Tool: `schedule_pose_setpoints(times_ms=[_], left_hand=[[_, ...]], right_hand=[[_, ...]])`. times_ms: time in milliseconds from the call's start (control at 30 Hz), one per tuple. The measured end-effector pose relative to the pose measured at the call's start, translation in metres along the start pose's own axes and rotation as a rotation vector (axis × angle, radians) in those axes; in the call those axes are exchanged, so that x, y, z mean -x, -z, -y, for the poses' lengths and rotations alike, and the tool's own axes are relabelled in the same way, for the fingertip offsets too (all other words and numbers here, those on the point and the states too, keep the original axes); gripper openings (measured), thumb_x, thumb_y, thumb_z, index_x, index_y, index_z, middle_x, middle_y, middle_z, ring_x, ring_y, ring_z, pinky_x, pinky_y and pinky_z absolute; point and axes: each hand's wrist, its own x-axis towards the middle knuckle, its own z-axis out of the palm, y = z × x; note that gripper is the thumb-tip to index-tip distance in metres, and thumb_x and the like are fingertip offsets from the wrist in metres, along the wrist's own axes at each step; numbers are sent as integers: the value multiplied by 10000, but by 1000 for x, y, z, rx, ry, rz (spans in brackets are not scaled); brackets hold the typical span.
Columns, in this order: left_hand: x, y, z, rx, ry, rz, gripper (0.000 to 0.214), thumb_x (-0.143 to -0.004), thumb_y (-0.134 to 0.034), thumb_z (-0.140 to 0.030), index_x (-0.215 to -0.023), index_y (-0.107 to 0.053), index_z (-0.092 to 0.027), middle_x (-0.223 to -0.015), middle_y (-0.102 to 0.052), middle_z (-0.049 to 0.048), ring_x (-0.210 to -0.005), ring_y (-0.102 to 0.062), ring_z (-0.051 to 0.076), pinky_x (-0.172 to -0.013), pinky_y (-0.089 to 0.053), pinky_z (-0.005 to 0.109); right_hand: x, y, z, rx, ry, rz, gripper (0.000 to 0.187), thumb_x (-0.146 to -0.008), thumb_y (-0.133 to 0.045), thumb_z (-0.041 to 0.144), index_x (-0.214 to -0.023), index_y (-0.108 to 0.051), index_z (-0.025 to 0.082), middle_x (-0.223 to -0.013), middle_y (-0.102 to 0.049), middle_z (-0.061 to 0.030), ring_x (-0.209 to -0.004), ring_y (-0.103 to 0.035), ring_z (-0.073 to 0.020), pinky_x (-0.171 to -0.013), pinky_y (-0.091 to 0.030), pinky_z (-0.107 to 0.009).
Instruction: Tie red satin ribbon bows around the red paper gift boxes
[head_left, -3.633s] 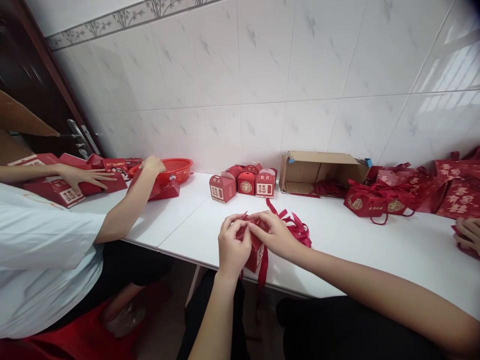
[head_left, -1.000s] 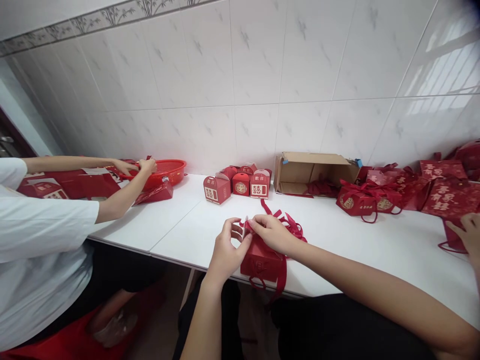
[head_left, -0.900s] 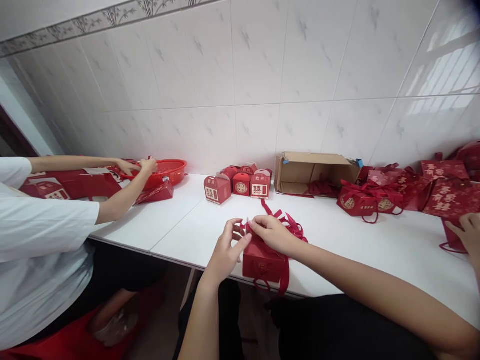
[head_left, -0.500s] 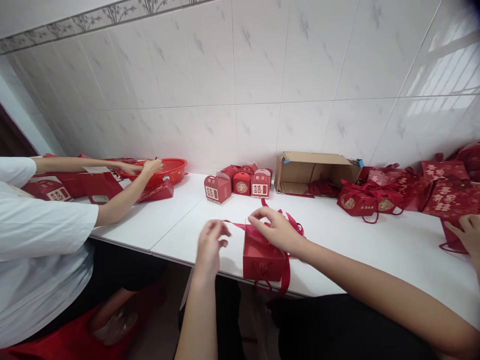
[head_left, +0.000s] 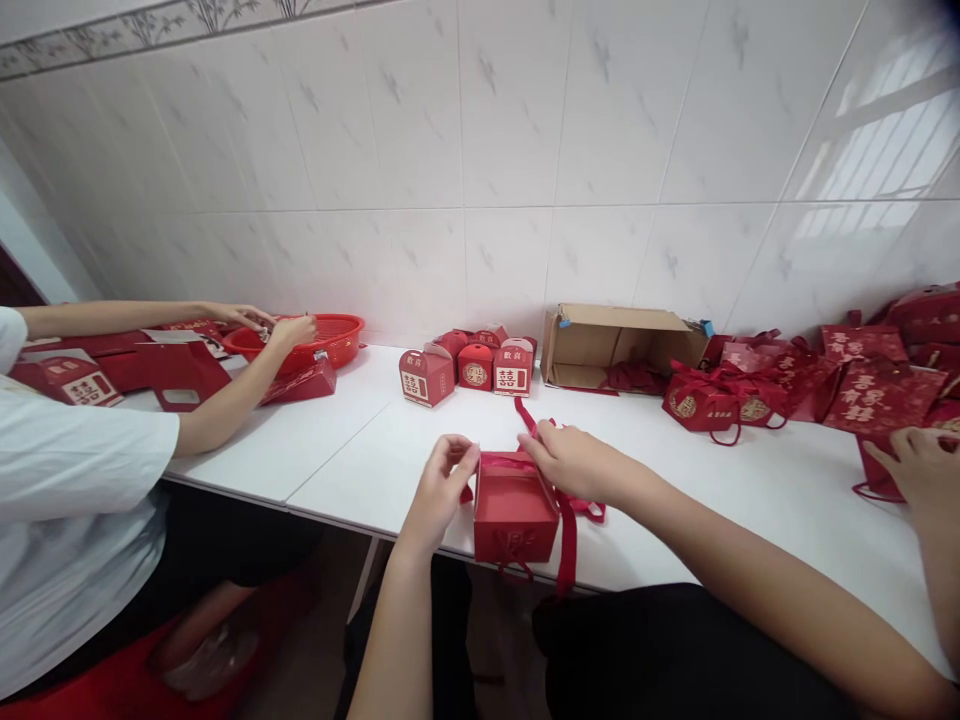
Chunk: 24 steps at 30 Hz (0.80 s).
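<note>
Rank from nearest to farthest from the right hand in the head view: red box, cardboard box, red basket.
From the right hand:
1. Red box, touching it, at the table's front edge.
2. Cardboard box, behind it by the wall.
3. Red basket, far left.

Makeshift packing room: white-tiled wall (head_left: 525, 120), white table (head_left: 712, 480) crowded with red gift boxes (head_left: 465, 365).

Cardboard box (head_left: 622, 345) interior shadowed; right red bags (head_left: 911, 345) cut off.
</note>
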Motion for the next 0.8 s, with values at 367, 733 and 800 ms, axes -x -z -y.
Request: schedule_pose_setpoints(times_ms=[367, 733, 800], left_hand=[[3, 37, -9, -69, 184, 35, 408, -716, -610, -522, -572, -504, -155, -534, -424, -37, -442, -318, 56, -388, -219, 184], [5, 43, -2, 186, 229, 77, 306, -711, -650, -446, -712, -569, -150, -646, -508, -18, -457, -421, 53, -405, -331, 171], [4, 41, -1, 243, 230, 92, 287, -715, -656, -424, -705, -567, -151, -668, -525, -17, -490, -455, 58, -435, -369, 171]], right_hand=[[-8, -7, -4, -502, 64, 161, 313, -864, -437, 438, -970, -593, 189, -993, -627, -83, -867, -589, -196, -709, -443, -306], [-2, -7, -2, -509, 53, 303, 260, -798, -571, 444, -877, -561, 197, -883, -626, -37, -773, -606, -155, -666, -450, -277], [-2, -4, -1, -553, 8, 346, 310, -791, -573, 486, -880, -540, 191, -854, -616, -31, -759, -622, -153, -677, -457, -276]])
